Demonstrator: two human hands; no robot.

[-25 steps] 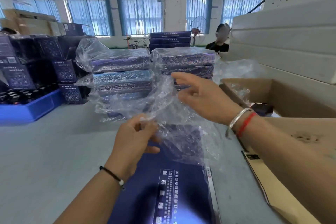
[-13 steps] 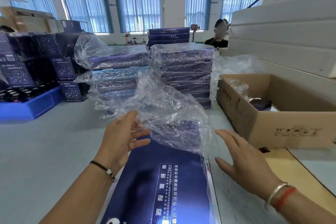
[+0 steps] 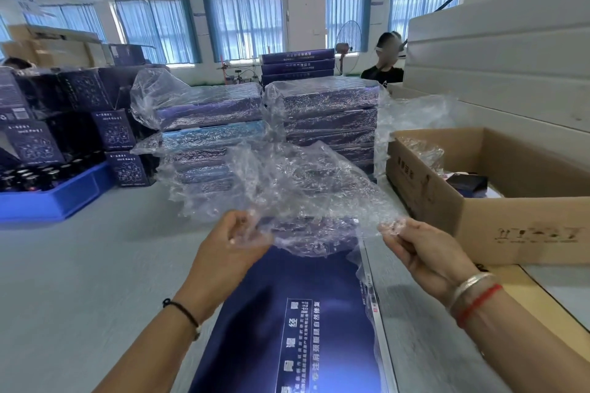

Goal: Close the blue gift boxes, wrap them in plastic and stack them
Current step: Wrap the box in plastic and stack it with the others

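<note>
Blue gift box (image 3: 287,322) closed, flat on table (image 3: 79,281) below hands. Left hand (image 3: 228,249), right hand (image 3: 424,252) each pinch plastic bag (image 3: 287,188) edge. Advice: spread mouth wide, square to box end.

Blue-curtained windows (image 3: 244,25), white pillar (image 3: 305,14)

A closed dark blue gift box (image 3: 287,329) with white lettering lies flat at the near edge of the grey bench (image 3: 79,281). A crumpled clear plastic bag (image 3: 287,195) hangs in the air above its far end. Farther back, mid-bench, two stacks of wrapped blue boxes stand side by side, the left stack (image 3: 204,137) lower than the right stack (image 3: 329,118), loose plastic ends sticking out.
</note>
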